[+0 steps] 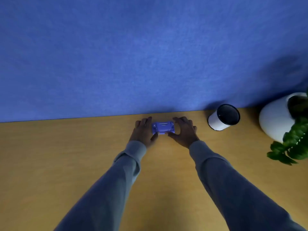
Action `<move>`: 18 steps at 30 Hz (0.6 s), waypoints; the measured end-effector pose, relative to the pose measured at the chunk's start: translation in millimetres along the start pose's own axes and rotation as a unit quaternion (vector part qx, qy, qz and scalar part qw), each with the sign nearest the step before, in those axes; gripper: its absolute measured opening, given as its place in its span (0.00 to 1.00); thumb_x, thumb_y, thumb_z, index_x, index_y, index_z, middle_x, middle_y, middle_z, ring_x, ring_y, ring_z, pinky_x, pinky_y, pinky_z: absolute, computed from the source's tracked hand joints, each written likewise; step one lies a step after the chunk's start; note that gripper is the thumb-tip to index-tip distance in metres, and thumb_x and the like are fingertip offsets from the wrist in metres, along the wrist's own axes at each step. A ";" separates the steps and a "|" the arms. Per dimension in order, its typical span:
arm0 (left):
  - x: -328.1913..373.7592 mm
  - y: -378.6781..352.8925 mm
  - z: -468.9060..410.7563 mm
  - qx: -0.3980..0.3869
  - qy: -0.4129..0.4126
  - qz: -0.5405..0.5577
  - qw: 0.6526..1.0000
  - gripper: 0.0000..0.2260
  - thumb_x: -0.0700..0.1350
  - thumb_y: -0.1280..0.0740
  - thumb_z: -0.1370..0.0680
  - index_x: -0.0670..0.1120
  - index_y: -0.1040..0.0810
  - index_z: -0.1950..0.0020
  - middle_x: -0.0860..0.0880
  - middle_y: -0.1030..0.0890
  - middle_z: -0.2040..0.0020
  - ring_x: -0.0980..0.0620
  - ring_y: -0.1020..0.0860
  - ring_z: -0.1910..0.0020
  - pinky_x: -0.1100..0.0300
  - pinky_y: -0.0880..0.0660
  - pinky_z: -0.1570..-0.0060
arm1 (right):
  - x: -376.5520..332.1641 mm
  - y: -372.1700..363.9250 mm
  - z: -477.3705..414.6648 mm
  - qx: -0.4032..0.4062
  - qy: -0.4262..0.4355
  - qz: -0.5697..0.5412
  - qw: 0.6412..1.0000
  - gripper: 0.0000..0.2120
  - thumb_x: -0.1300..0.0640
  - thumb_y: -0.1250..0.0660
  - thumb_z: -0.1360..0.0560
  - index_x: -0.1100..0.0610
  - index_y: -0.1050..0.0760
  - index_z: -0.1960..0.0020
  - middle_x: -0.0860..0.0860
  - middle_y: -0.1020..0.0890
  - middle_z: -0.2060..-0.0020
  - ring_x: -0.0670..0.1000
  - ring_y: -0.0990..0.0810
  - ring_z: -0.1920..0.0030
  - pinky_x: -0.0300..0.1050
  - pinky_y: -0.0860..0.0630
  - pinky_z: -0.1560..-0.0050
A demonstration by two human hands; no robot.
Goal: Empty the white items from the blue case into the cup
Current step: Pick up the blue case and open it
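A small blue case (pixel 163 127) lies flat and closed on the wooden table (pixel 66 155), close to the blue partition. My left hand (pixel 143 132) cups its left end, thumb touching the front edge. My right hand (pixel 184 130) curls around its right end, thumb at the front corner. No white items show; the lid hides the inside. The cup (pixel 223 117), white outside and dark inside, stands to the right of my right hand, a short gap away, its mouth tipped toward the camera.
A blue fabric partition (pixel 150 55) rises along the table's far edge just behind the case. A large white pot (pixel 275 119) with a green plant (pixel 295 142) sits at the far right, beyond the cup.
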State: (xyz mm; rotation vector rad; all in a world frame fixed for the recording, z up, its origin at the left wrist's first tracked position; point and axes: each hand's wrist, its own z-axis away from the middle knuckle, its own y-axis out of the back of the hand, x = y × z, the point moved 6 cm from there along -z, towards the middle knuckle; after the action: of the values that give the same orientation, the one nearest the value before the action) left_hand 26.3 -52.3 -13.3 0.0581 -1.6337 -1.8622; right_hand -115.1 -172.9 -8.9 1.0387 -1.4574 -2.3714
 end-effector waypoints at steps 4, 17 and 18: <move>-2.3 -1.8 -6.3 -0.003 -0.018 -0.007 1.000 0.29 0.55 0.35 0.23 0.40 0.33 0.27 0.40 0.27 0.34 0.37 0.30 0.36 0.47 0.33 0.35 | 0.1 -4.6 -2.3 -0.010 -0.023 -0.058 0.998 0.27 0.47 0.24 0.29 0.49 0.25 0.32 0.51 0.26 0.34 0.58 0.31 0.32 0.61 0.33 0.35; -2.2 -6.2 -9.4 0.028 -0.020 0.044 0.998 0.18 0.49 0.33 0.24 0.46 0.24 0.36 0.44 0.25 0.40 0.41 0.28 0.39 0.51 0.29 0.38 | -0.5 -15.2 -4.8 0.031 -0.056 -0.116 0.991 0.17 0.60 0.26 0.28 0.52 0.21 0.41 0.51 0.24 0.40 0.57 0.26 0.36 0.60 0.30 0.34; -1.7 -6.2 -8.9 0.026 -0.020 0.043 0.999 0.18 0.49 0.33 0.24 0.47 0.24 0.36 0.45 0.25 0.39 0.42 0.28 0.38 0.51 0.30 0.38 | -1.9 -14.5 -3.4 0.032 -0.057 -0.119 0.991 0.17 0.60 0.26 0.28 0.52 0.21 0.41 0.51 0.24 0.39 0.57 0.26 0.36 0.61 0.30 0.34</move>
State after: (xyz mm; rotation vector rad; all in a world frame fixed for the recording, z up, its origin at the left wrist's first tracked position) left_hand 28.8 -59.1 -21.5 -0.0269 -1.6854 -1.7681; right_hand -108.5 -167.1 -21.0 1.1712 -1.5334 -2.6024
